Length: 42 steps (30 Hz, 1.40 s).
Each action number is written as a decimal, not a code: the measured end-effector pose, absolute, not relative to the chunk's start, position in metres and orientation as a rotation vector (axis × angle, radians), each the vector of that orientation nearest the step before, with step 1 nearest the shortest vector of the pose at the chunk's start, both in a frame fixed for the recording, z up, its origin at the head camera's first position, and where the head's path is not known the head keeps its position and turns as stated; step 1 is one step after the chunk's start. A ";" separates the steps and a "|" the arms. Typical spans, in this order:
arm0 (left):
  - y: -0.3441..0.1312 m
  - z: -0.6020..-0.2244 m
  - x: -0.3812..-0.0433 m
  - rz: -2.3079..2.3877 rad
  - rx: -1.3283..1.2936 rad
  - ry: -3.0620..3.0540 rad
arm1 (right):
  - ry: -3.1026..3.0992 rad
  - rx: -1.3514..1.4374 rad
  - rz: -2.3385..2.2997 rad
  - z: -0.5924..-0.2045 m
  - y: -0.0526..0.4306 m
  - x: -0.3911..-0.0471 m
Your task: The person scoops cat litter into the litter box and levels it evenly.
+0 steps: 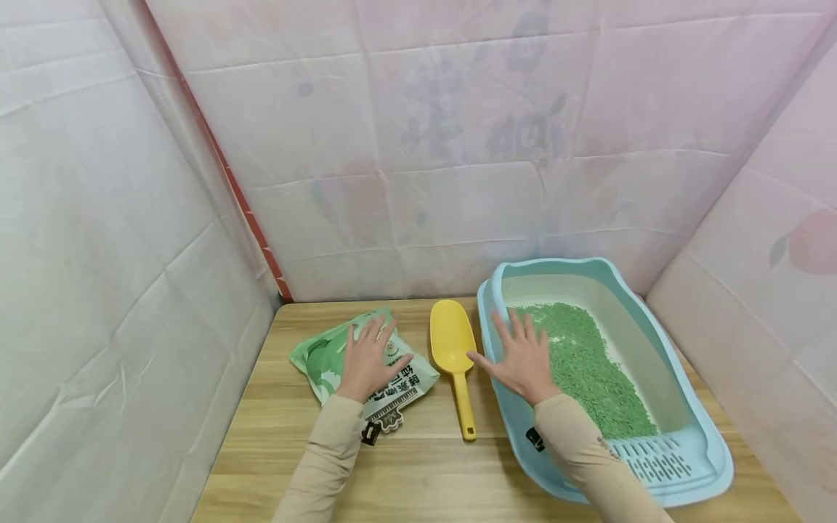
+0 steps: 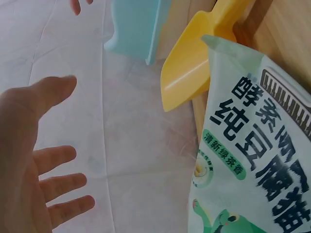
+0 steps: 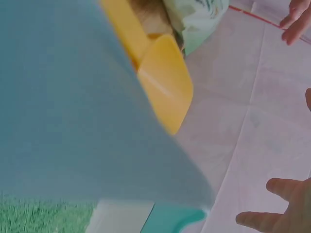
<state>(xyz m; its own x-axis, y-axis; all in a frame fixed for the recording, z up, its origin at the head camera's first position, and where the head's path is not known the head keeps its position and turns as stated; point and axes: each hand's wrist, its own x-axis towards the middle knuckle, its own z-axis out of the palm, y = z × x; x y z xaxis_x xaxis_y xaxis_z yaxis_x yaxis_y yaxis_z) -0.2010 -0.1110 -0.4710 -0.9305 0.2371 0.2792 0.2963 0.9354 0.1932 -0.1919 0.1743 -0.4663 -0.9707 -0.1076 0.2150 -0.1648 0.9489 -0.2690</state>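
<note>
Left hand (image 1: 368, 363) is held spread, released, above bag (image 2: 257, 145) printed 纯豆腐猫, 清新绿茶香; right hand (image 1: 523, 363) likewise, above blue tray (image 1: 709, 450). Yellow scoop (image 1: 453, 338) is laid between bag and tray.

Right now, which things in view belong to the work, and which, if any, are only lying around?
Probably for the work:
bag, near the left hand
yellow scoop, between bag and tray
blue tray with green pellets, near the right hand

Only surroundings:
wooden table
cloth walls
red strip

Bag (image 2: 250, 145) cropped in left wrist view, tray (image 3: 82, 107) blurred in right wrist view
</note>
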 end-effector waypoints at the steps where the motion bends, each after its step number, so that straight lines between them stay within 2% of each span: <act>1: -0.111 -0.472 -0.199 -0.352 -0.396 -2.835 | -2.897 0.209 0.428 -0.467 0.173 -0.191; 15: -0.123 -0.503 -0.177 -0.430 -0.455 -2.640 | -2.760 0.258 0.562 -0.485 0.147 -0.169; 42: -0.187 -0.541 -0.124 -0.717 -0.077 -2.748 | -2.661 0.402 0.609 -0.531 0.097 -0.146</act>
